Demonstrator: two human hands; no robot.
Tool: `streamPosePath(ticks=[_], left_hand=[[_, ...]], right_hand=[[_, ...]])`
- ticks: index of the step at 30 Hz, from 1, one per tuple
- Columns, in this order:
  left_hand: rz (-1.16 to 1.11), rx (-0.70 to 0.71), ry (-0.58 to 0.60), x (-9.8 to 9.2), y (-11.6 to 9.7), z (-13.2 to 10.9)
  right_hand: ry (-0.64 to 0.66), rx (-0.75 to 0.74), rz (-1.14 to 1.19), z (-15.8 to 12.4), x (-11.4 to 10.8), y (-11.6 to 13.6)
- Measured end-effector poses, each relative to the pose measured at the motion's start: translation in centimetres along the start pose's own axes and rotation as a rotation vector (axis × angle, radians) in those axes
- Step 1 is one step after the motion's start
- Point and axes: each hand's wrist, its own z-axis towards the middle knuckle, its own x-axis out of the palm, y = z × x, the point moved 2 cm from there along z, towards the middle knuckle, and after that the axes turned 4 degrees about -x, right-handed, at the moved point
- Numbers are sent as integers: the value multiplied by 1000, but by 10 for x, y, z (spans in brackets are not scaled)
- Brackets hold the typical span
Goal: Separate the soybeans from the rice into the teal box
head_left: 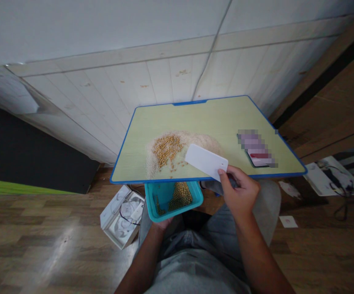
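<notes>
My right hand (240, 192) pinches a white plastic card (206, 161) and holds it over the front edge of a small blue-rimmed table (226, 114). The card's edge lies beside a heap of white rice mixed with yellow soybeans (167, 149) on the tabletop. My left hand (161, 223) holds a teal plastic tray (197, 197) from underneath, just below the table's front edge. Only its fingertips show under the tray. Soybeans (181, 195) lie in the tray in a pile.
A phone (258, 157) lies on the right of the table. An open white box with cables (122, 214) sits on the wooden floor to the left of my knees. Papers (332, 175) lie on the floor at right. A white panelled wall stands behind the table.
</notes>
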Motion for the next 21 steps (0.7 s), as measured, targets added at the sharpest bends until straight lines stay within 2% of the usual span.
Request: streamPosePath(ticks=[6,15,21], left_hand=[[2,0,-28,6,1,-3],[-57,-21,-40,5,-1,-2],[-17,15,-117,12,0,-5]], right_hand=[[-49,4,-22,-3,-2,-1],[-2,-39,5,-5,0,7],[41,-64,31,-7,2,7]])
